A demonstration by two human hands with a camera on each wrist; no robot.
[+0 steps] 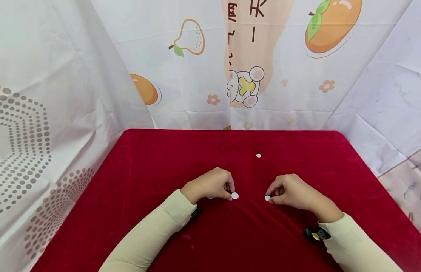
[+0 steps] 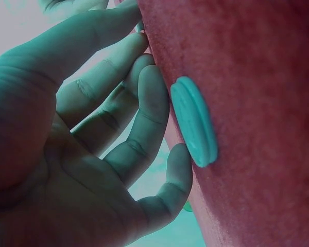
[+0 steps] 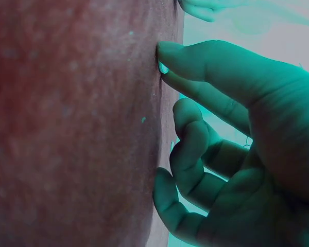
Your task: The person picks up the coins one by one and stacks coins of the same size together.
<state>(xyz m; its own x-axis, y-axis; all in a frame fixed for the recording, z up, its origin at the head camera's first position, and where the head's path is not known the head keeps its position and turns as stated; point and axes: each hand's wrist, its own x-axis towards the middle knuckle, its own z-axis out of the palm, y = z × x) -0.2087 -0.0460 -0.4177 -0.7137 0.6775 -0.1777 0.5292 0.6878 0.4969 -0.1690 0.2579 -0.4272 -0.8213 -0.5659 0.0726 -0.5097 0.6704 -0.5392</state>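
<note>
My left hand (image 1: 215,184) is low over the red cloth, its thumb and index fingertip pinching the edge of a small round white disc (image 1: 235,195). To its right, my right hand (image 1: 293,192) pinches another white disc (image 1: 267,198) between thumb and index finger. In the right wrist view only a sliver of this disc (image 3: 163,67) shows at the fingertips. Beneath the left hand lies one more disc (image 1: 210,197), mostly covered in the head view. The left wrist view shows a disc with a groove round its rim (image 2: 194,122) close to the little finger.
Farther back on the red-covered table (image 1: 183,151) lies a separate white disc (image 1: 258,155). Patterned white curtains (image 1: 183,83) hang behind the table and along both sides. Dark wrist straps (image 1: 317,234) show at the sleeve cuffs.
</note>
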